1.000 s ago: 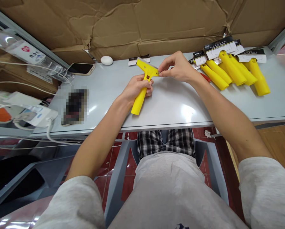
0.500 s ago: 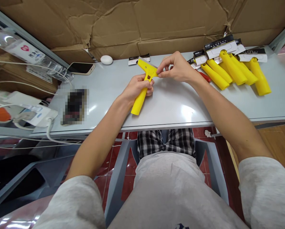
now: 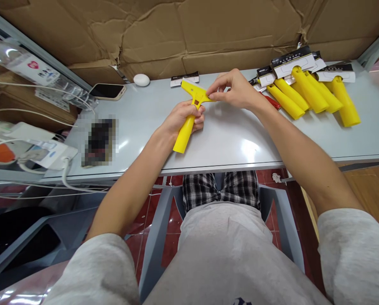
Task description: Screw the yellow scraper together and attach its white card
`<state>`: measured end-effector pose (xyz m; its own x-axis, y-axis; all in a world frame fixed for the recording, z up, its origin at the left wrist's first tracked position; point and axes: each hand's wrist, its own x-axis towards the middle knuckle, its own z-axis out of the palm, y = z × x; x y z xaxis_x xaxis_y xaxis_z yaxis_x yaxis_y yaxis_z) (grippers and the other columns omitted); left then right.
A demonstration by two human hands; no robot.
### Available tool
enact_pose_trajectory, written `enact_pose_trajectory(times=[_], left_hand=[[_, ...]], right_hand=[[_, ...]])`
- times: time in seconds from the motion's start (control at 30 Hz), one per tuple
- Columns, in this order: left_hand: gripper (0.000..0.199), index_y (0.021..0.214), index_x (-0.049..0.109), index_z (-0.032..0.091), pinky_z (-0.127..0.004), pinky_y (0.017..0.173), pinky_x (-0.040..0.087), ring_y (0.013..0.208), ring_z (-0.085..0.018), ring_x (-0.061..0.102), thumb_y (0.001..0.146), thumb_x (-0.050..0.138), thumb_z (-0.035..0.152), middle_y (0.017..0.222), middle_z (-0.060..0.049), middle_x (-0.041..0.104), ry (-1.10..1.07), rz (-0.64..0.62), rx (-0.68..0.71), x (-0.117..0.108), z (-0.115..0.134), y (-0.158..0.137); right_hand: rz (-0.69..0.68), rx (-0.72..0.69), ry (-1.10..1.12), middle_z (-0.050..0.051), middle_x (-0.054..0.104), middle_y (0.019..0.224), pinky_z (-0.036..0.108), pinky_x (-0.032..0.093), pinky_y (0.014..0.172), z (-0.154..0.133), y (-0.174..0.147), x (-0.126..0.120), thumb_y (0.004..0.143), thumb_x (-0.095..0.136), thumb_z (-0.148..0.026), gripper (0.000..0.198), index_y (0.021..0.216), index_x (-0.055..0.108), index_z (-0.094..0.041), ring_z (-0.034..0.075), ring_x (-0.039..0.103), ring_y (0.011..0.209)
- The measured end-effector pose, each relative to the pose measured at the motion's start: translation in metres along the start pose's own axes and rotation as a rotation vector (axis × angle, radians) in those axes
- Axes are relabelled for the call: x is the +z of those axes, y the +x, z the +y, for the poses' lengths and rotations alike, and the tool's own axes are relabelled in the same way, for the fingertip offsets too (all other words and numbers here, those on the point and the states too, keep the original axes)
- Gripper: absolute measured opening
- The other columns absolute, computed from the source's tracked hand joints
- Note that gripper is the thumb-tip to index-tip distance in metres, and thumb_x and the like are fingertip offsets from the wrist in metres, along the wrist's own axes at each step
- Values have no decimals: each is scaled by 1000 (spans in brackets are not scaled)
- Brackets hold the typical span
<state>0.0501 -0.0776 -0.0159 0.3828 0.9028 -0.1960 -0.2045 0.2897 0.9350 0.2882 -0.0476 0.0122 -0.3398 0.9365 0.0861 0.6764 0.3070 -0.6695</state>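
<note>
My left hand (image 3: 183, 117) grips the handle of a yellow plastic scraper (image 3: 185, 127) and holds it just above the grey table (image 3: 227, 135). The scraper's flat head points away from me, tilted to the left. My right hand (image 3: 232, 90) pinches the right end of that head with thumb and fingertips. What lies between those fingertips is too small to make out.
A pile of yellow scrapers (image 3: 310, 99) with black-and-white card sleeves lies at the table's right back. A small card (image 3: 184, 79), a white egg-shaped object (image 3: 141, 80) and a phone (image 3: 108, 90) lie at the back left. Cables and boxes crowd the left; cardboard stands behind.
The scraper's head has tilted flatter and slightly leftward. My right hand's fingertips have shifted a little along the head's right end. My left hand stays on the handle.
</note>
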Motion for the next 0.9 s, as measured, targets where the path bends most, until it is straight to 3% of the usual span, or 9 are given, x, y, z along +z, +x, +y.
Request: enact_pose_trajectory(times=[0.17,0.33,0.5,0.57,0.67,0.73,0.77,0.9], left_hand=[[50,101,54,25,-18,49,35,56,-5,49,59,73,5,86,7,63,-70,13,-65,1,-1,2],[51,100,52,25,-19,49,36,55,-5,50,59,73,4,85,7,62,-65,38,-67,2,-3,2],[51,99,51,25,-20,49,37,55,-5,51,58,74,4,84,7,62,-50,37,-73,4,0,2],[52,99,50,26,-20,49,37,55,-5,52,58,73,4,83,7,61,-55,45,-79,5,0,1],[54,100,49,26,-19,49,37,55,-5,52,58,73,4,83,8,60,-71,67,-78,6,-1,0],[53,100,49,26,-19,50,37,56,-4,52,58,73,4,84,8,61,-77,64,-57,5,-2,-1],[52,100,49,26,-19,49,37,56,-4,52,59,73,4,85,7,62,-76,58,-47,5,-2,-1],[51,98,49,27,-22,48,38,56,-6,51,60,73,3,84,6,64,-52,55,-57,5,0,0]], right_hand=[[14,5,2,7,85,132,47,63,118,-3,-3,-1,81,78,-89,73,135,90,-42,26,71,143],[28,-28,103,-2,84,139,45,66,123,3,0,2,78,84,-75,56,124,88,-43,21,75,130],[101,55,147,4,85,134,42,66,108,7,7,10,72,94,-78,65,124,87,-39,24,77,133],[114,-8,143,5,85,132,40,66,110,9,7,6,79,90,-74,60,124,86,-35,21,78,127],[150,-45,82,5,84,132,42,64,125,8,0,-13,93,81,-61,43,121,85,-29,18,77,123],[193,42,-141,6,83,132,48,57,141,4,-10,-30,100,82,-53,30,119,85,-30,22,74,134],[193,150,-288,9,81,138,53,56,144,1,-16,-38,102,82,-46,26,122,86,-28,25,72,145],[136,448,-459,20,64,167,69,55,146,2,-31,-61,91,99,-23,30,117,85,-15,38,68,156]])
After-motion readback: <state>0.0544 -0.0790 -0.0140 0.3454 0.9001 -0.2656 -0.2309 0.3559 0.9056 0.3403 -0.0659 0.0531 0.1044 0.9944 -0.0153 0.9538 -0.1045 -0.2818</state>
